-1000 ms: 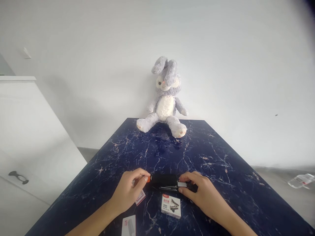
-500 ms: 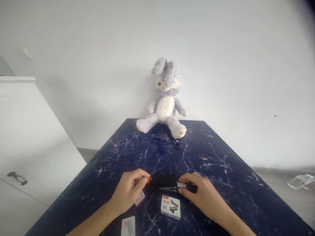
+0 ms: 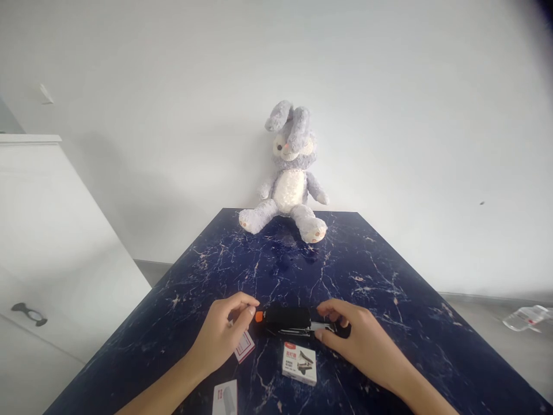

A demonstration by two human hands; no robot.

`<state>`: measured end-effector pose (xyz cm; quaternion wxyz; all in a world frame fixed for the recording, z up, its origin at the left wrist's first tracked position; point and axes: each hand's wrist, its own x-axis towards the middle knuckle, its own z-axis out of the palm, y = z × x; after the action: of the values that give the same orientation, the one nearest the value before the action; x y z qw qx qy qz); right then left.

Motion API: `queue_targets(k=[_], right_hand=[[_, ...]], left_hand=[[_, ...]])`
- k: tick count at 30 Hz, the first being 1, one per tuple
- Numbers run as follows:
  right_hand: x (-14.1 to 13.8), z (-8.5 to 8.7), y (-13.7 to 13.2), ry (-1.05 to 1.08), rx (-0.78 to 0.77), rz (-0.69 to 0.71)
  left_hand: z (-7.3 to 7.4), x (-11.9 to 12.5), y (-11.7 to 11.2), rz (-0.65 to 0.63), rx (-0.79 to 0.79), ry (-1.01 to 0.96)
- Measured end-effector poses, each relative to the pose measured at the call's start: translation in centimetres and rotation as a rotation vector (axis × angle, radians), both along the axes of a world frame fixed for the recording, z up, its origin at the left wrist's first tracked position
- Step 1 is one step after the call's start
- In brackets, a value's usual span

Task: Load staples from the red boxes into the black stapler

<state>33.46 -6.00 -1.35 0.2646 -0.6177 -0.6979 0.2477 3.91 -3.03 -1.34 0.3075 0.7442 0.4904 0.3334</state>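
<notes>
A black stapler [image 3: 288, 320] with an orange end lies flat on the dark blue marbled table [image 3: 380, 271]. My right hand [image 3: 358, 343] grips its right end, fingers curled round it. My left hand [image 3: 224, 337] hovers just left of the orange end, thumb and forefinger pinched together with a small gap to the stapler. Whether anything sits between those fingers is too small to tell. A small white staple box [image 3: 299, 363] lies in front of the stapler. Another small box [image 3: 244, 346] lies partly under my left hand.
A grey and white plush rabbit [image 3: 290, 178] sits at the table's far edge against the white wall. A white box [image 3: 225, 397] lies near the front edge. A white cabinet [image 3: 47, 242] stands to the left. A clear plastic wrapper [image 3: 527, 317] lies on the floor at right.
My left hand has drawn slightly back from the stapler's orange end, which now shows fully. My right hand's fingers have shifted a little along the stapler's right end.
</notes>
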Motion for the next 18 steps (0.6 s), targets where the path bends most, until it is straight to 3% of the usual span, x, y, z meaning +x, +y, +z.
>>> queue_targets(k=[5,9,14,18], right_hand=[[1.5,0.3,0.1,-0.162,-0.014,-0.079],[0.0,-0.8,-0.8,-0.133,-0.006,0.055],[-3.1,-2.2,-2.3,-0.178,0.114,0.201],[-3.3,-2.8,-2.5,-0.229,0.19,0.286]], left_hand=[[0.8,-0.7,0.3,-0.15,0.107,0.143],[0.1,-1.0,0.6,-0.213,0.025,0.211],[-0.7,-0.7,0.7,-0.205,-0.029,0.137],[-0.7,-0.5,0.6,-0.162,-0.042,0.139]])
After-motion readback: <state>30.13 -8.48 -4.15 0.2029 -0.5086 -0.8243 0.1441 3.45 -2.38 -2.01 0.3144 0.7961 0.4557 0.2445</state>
